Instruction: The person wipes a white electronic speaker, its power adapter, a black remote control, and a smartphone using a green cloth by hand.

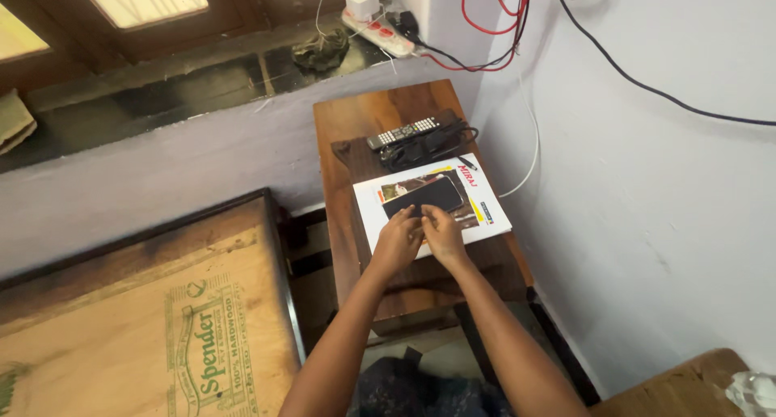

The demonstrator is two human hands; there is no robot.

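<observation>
At frame centre, on the small wooden counter (380,114), both hands meet over a black phone (423,195) that lies flat on a white booklet (485,215). Left hand (398,241) comes in from 7 o'clock, fingers curled, tips touching the phone's near edge. Right hand (445,233) comes in from 5 o'clock, fingers likewise bent, tips on the same near edge just beside the left ones. Neither hand is wrapped around the phone; it's fingertip contact at the edge, can't tell if they pinch it or only press. Phone sits tilted, long axis running roughly 8 to 2 o'clock, screen dark. Booklet under it is tilted the same way, with red lettering and a yellow stripe at its 2 o'clock corner, resting on a darker wooden board (493,263) on the counter. At 12 o'clock from the phone: a grey remote control (402,132) and a bundle of black cable (428,146), touching each other. Further out at 12, on the window ledge (162,94), a white power strip (380,29) with a white charger plugged in, red wires (473,21) running up the wall. At 8 o'clock, well apart from the counter, a plywood sheet (137,320) with green print.
</observation>
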